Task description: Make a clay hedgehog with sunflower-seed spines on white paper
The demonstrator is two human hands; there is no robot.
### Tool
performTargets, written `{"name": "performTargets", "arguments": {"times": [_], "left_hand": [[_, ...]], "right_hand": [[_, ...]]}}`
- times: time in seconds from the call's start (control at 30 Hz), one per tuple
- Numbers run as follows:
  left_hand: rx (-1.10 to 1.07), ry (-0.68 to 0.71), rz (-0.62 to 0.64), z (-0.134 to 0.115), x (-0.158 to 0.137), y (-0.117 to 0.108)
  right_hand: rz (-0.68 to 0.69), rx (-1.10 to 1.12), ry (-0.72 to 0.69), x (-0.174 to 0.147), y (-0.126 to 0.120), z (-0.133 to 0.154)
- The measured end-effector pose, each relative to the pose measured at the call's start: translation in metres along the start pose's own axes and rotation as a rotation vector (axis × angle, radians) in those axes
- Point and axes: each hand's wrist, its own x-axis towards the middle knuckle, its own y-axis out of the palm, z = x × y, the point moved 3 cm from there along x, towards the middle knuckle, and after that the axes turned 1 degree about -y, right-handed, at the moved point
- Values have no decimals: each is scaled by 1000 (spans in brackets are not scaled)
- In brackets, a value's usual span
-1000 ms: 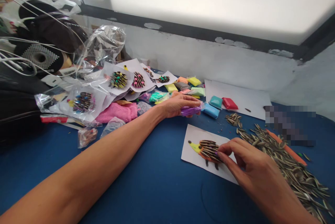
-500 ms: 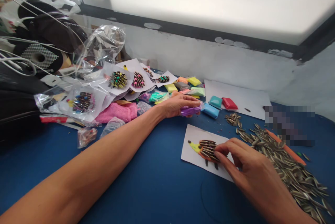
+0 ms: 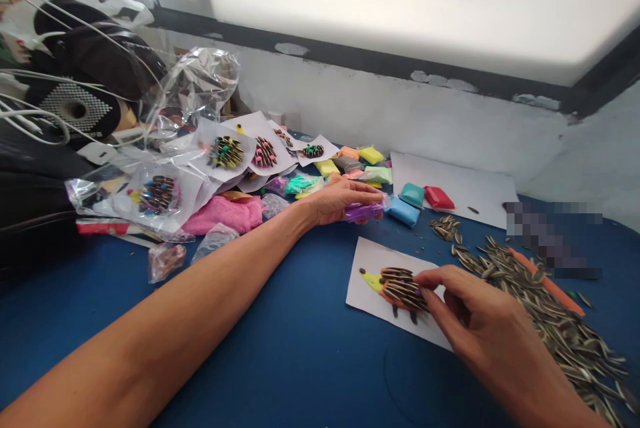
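Observation:
My left hand (image 3: 345,203) is closed around a packet of purple modelling clay (image 3: 364,212) in clear wrap, above the table. On a white card (image 3: 364,301) lies a hedgehog figure (image 3: 399,289) with a yellow clay head, an orange body edge, dark legs and striped sunflower seeds as spines. The thumb and index finger of my right hand (image 3: 473,311) are pinched together at the rear of the spines, touching them. A small purple bit shows by these fingertips; whether they grip it or a seed, I cannot tell.
A heap of sunflower seeds (image 3: 560,331) spreads at the right, with an orange strip (image 3: 547,281) in it. Clay packets, including a blue packet (image 3: 403,211) and a red packet (image 3: 439,198), lie behind. Finished hedgehog cards (image 3: 227,151), a pink cloth (image 3: 223,215) and cables crowd the left.
My right hand has shifted slightly right along the hedgehog's back, uncovering more seeds and a purple bit. My left hand stays in place with the purple clay packet.

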Motion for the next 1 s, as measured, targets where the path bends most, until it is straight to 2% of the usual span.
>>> {"name": "performTargets", "arguments": {"times": [0.43,1.0], "left_hand": [[10,6,18,1,1,-1],[16,34,48,1,2,-2]], "right_hand": [[-33,15,-34,1,0,1],[-11,29,-33,2,1,2]]}}
